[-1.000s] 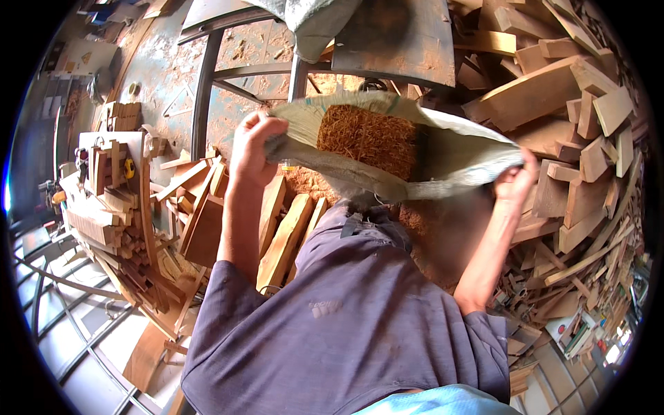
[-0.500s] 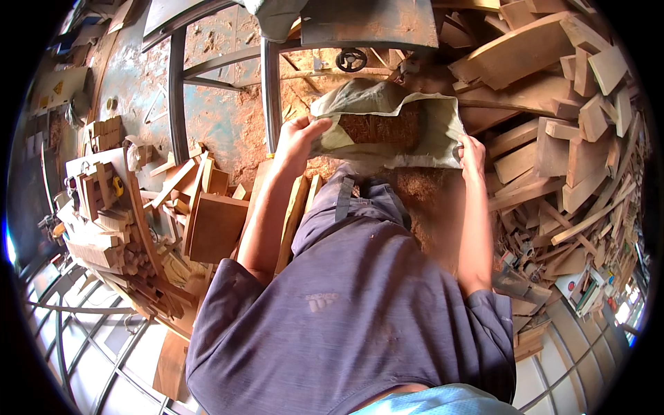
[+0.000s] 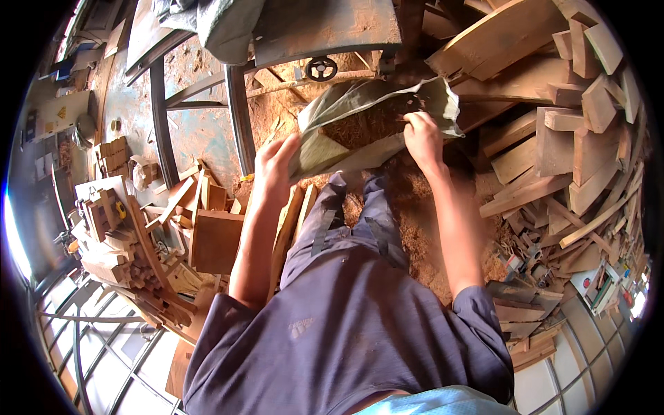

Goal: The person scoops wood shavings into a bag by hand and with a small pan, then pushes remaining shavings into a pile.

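A pale green woven sack (image 3: 360, 160) hangs with its mouth open in front of me, brown sawdust or shavings showing inside. My left hand (image 3: 275, 166) is closed on the left end of its rim. Over the right part of the mouth, my right hand (image 3: 423, 140) has its fingers drawn together; small dark bits show just beyond them, and what they hold, if anything, I cannot make out. The right end of the rim stands up on its own, apart from that hand.
A metal-framed machine table (image 3: 325, 34) with a black handwheel (image 3: 321, 68) stands ahead, another grey-green sack (image 3: 228, 31) draped beside it. Offcuts (image 3: 553, 149) are heaped on the right. Stacked wood pieces (image 3: 114, 238) and a brown board (image 3: 216, 241) are at left. Sawdust covers the floor.
My right hand has let go of the sack's right end and moved left and up over its mouth. The left hand still grips the sack, a little lower and farther left.
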The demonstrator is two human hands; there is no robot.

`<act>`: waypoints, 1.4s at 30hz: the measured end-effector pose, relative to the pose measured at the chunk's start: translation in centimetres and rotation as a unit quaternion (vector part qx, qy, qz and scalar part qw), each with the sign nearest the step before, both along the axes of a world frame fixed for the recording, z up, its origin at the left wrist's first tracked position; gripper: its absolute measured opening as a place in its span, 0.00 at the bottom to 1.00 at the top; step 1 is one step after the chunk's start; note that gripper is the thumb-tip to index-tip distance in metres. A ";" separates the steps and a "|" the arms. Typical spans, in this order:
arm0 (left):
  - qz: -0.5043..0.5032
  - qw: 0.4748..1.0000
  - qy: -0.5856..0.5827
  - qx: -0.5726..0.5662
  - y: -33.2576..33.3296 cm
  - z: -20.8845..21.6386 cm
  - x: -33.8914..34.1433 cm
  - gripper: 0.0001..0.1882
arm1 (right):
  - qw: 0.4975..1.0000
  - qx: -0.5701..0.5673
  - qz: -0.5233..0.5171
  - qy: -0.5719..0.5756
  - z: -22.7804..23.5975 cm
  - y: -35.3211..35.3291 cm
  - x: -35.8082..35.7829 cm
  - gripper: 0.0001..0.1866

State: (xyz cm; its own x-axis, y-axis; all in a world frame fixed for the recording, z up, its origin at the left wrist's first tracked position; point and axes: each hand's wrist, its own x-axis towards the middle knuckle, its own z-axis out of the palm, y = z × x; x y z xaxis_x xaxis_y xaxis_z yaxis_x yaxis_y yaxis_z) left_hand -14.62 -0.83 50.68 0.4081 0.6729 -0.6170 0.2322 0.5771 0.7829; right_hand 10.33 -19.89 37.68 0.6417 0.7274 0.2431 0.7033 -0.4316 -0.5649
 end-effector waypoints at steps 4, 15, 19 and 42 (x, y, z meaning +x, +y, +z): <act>-0.037 0.993 0.097 0.056 -2.8 1.8 -1.5 0.13 | 0.940 -0.317 0.054 0.116 -5.8 1.5 3.3 0.11; 0.073 0.980 0.186 -0.012 -9.3 2.0 -3.7 0.13 | 0.923 -0.316 -0.102 0.195 -24.1 1.2 12.2 0.14; 0.083 0.971 0.223 -0.026 -10.1 1.0 -5.7 0.14 | 0.919 -0.291 -0.128 0.235 -27.9 2.4 15.1 0.15; 0.116 0.987 -0.052 0.101 4.0 -3.5 -2.7 0.13 | 0.862 -0.092 -0.199 0.458 2.0 3.6 -2.5 0.26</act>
